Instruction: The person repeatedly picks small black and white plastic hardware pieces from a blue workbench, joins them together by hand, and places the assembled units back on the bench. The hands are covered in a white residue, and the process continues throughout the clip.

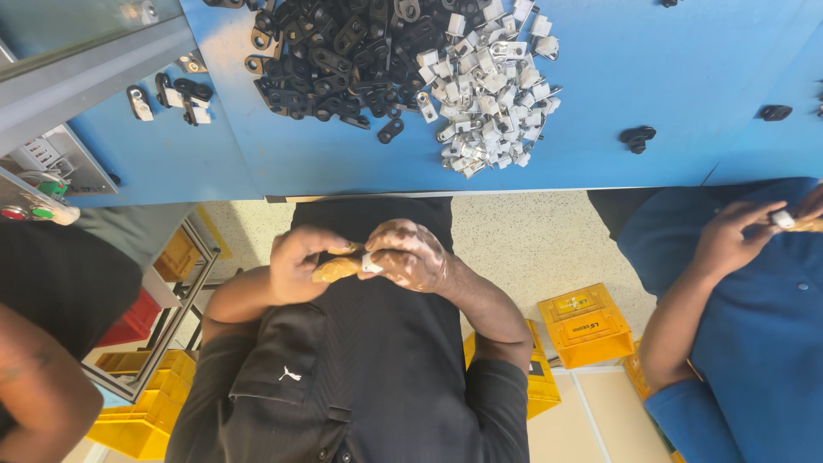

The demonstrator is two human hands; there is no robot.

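Note:
My left hand (296, 261) and my right hand (413, 255) meet in front of my black shirt, below the edge of the blue table (686, 77). Between them is a tan, rounded piece (334, 270) gripped by the left hand. My right hand, which looks glossy, pinches a small white part (371, 263) against the tan piece's end. On the table beyond lie a heap of black parts (339, 51) and, to its right, a heap of white and metal parts (493, 86).
A co-worker in blue (754, 317) at the right holds a small white part. Another person's arm (39, 386) is at the left. Yellow bins (587, 326) stand on the floor. A control box with red and green buttons (30, 210) sits far left. Stray black parts (637, 137) lie on the table.

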